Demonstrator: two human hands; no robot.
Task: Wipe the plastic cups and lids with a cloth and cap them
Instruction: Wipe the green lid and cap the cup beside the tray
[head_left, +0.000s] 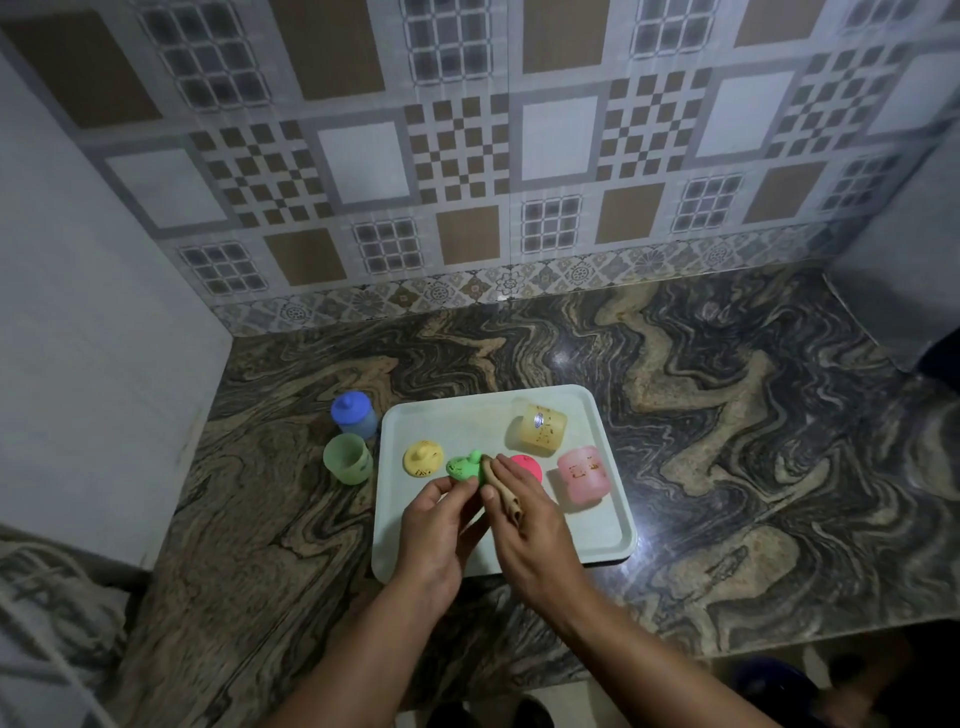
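1. far left on the marbled counter (727, 415) i see a blue capped cup (355, 414), and just in front of it a green cup (348, 459), open and upright, both just beside the tray's left edge.
2. the white tray (602, 530) holds a yellow lid (423, 458) at its left side.
3. my left hand (441, 525) pinches the green lid (464, 467) between thumb and fingertips, held just above the tray.
4. my right hand (524, 519) grips a beige cloth (501, 488), pressed against the green lid's right side.
5. a red lid (527, 466) lies just behind the right hand's fingers.
6. further right on the tray, a yellow cup (540, 428) lies on its side, and a pink cup (584, 474) sits nearer, just beside it.
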